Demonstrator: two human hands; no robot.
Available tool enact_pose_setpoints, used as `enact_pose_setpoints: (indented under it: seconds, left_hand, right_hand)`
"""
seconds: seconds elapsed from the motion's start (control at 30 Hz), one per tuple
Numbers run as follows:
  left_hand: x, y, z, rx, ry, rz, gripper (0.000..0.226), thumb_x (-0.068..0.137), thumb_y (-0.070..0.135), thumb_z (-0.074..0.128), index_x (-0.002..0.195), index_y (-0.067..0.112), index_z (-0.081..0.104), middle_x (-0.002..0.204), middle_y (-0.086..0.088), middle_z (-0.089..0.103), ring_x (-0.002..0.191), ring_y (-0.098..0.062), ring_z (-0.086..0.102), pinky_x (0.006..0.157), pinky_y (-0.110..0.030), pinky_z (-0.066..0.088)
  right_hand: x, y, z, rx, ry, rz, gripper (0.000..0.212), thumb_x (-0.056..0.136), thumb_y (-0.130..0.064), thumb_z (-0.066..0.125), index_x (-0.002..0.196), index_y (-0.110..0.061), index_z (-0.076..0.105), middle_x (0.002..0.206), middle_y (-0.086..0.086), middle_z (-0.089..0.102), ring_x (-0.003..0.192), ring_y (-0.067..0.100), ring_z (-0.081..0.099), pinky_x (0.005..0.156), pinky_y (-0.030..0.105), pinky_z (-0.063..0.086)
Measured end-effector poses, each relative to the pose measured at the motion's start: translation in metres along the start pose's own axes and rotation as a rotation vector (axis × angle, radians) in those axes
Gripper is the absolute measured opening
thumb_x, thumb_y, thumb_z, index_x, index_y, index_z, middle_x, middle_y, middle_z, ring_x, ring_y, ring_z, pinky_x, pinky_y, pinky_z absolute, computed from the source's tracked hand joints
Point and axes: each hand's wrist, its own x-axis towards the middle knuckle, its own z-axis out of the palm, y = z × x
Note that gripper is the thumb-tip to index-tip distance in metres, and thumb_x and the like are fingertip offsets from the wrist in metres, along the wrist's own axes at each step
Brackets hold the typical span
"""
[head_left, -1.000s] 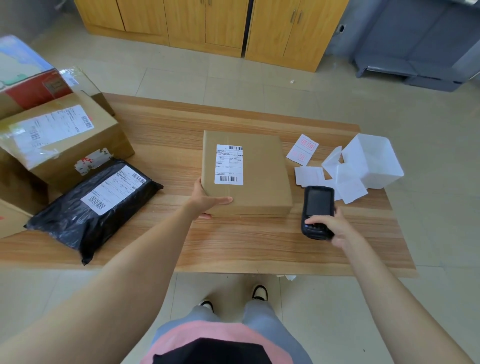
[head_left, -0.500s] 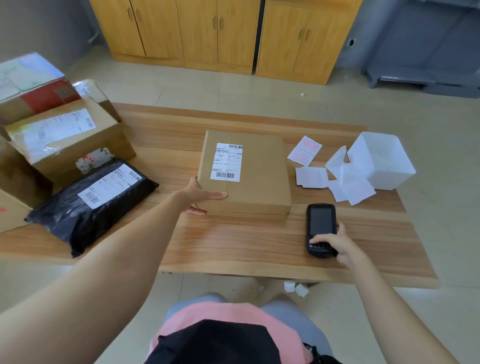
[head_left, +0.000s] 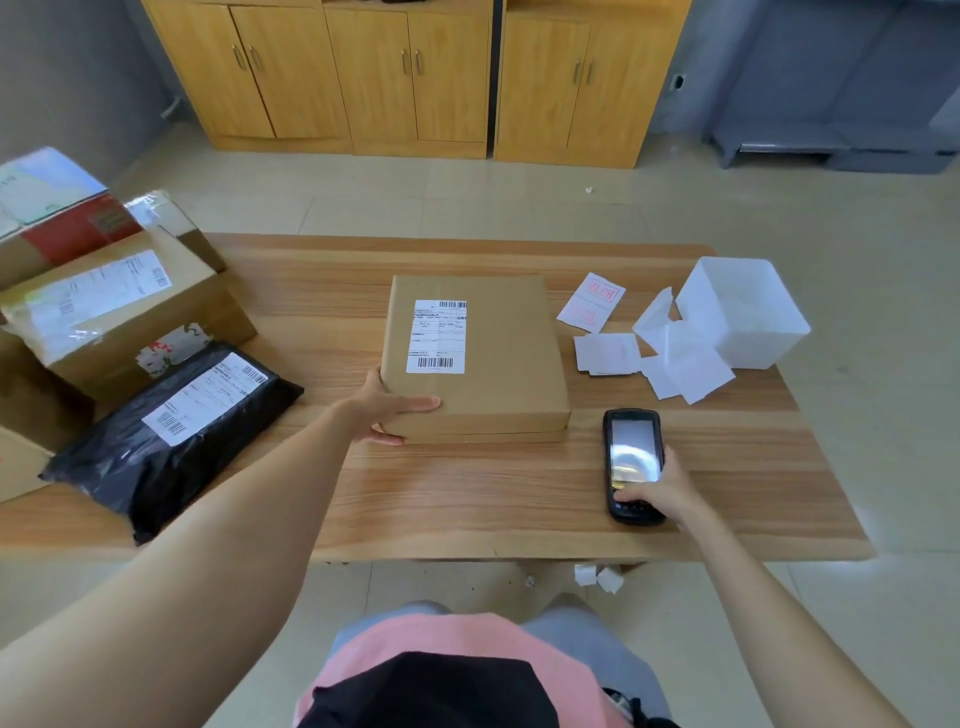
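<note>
A flat brown cardboard parcel (head_left: 493, 358) with a white shipping label (head_left: 437, 336) lies in the middle of the wooden table (head_left: 467, 493). My left hand (head_left: 387, 408) grips its near left corner, thumb on top and fingers underneath. A black handheld scanner (head_left: 632, 462) lies on the table to the right of the parcel, screen up. My right hand (head_left: 660, 491) holds its lower end, thumb on the keypad.
A black plastic mailer bag (head_left: 171, 431) and stacked cardboard boxes (head_left: 114, 317) fill the table's left end. A white square tub (head_left: 743, 312) and loose paper labels (head_left: 670, 358) sit at the right. Paper scraps (head_left: 597, 577) lie on the floor. Wooden cabinets (head_left: 415, 78) stand behind.
My right hand has brought the scanner down from beside the parcel and laid it flat on the table nearer the front edge. My left hand has kept its hold on the parcel corner.
</note>
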Motion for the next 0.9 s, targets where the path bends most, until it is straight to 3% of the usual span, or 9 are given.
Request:
enact_pose_setpoints:
  seconds: [0.2,0.37,0.47,0.53,0.63,0.77,0.9]
  left_hand:
    - [-0.002,-0.001,0.004,0.033,0.026,-0.038,0.107,0.05,0.035,0.093,0.137,0.032,0.03,0.129,0.006,0.049,0.117,-0.02,0.053,0.075,-0.042,0.059]
    - [-0.002,0.005,0.004,0.118,0.064,-0.047,0.11,0.059,0.036,0.089,0.144,0.031,0.019,0.13,0.01,0.047,0.117,-0.018,0.049,0.09,-0.042,0.05]
    - [0.002,0.016,0.004,0.176,0.129,-0.007,0.116,0.061,0.038,0.088,0.148,0.03,0.011,0.139,0.005,0.042,0.123,-0.022,0.045,0.099,-0.043,0.043]
    - [0.003,0.029,0.003,0.228,0.191,0.032,0.121,0.061,0.041,0.088,0.151,0.028,0.009,0.149,-0.006,0.031,0.135,-0.027,0.035,0.11,-0.047,0.033]
    - [0.002,0.054,0.005,0.35,0.257,0.109,0.11,0.066,0.047,0.083,0.15,0.028,0.016,0.149,-0.013,0.025,0.138,-0.031,0.027,0.113,-0.048,0.027]
    - [-0.003,0.089,0.025,0.545,0.275,0.238,0.091,0.075,0.05,0.074,0.148,0.027,0.026,0.145,-0.011,0.032,0.134,-0.03,0.029,0.11,-0.044,0.029]
    - [-0.001,0.114,0.06,0.638,0.238,0.29,0.083,0.076,0.051,0.073,0.145,0.027,0.033,0.144,-0.008,0.034,0.133,-0.028,0.031,0.108,-0.042,0.033]
  right_hand:
    - [0.004,0.002,-0.008,-0.152,0.013,0.053,0.096,0.044,-0.016,0.091,0.129,-0.016,0.044,0.133,0.01,0.047,0.12,0.029,0.047,0.102,0.048,0.043]
    - [-0.002,-0.022,-0.019,-0.219,0.009,0.099,0.098,0.068,-0.008,0.083,0.148,-0.013,0.027,0.152,0.013,0.021,0.14,0.031,0.024,0.11,0.045,0.028]
    - [0.005,-0.045,-0.023,-0.212,0.016,0.045,0.086,0.067,-0.013,0.083,0.141,-0.016,0.038,0.145,0.012,0.032,0.133,0.03,0.033,0.106,0.043,0.036]
    - [0.012,-0.062,-0.026,-0.232,0.008,0.003,0.09,0.068,-0.018,0.082,0.144,-0.016,0.034,0.149,0.011,0.03,0.134,0.029,0.034,0.108,0.046,0.037]
    - [0.023,-0.087,-0.034,-0.28,0.0,-0.047,0.087,0.075,-0.018,0.076,0.148,-0.017,0.029,0.151,0.01,0.027,0.139,0.027,0.029,0.11,0.042,0.034]
    - [0.039,-0.107,-0.047,-0.349,-0.006,-0.084,0.076,0.079,-0.018,0.069,0.146,-0.017,0.033,0.147,0.01,0.028,0.137,0.026,0.028,0.099,0.035,0.036]
    - [0.055,-0.112,-0.062,-0.369,0.001,-0.086,0.076,0.081,-0.021,0.069,0.146,-0.017,0.032,0.147,0.01,0.027,0.137,0.026,0.028,0.104,0.038,0.037]
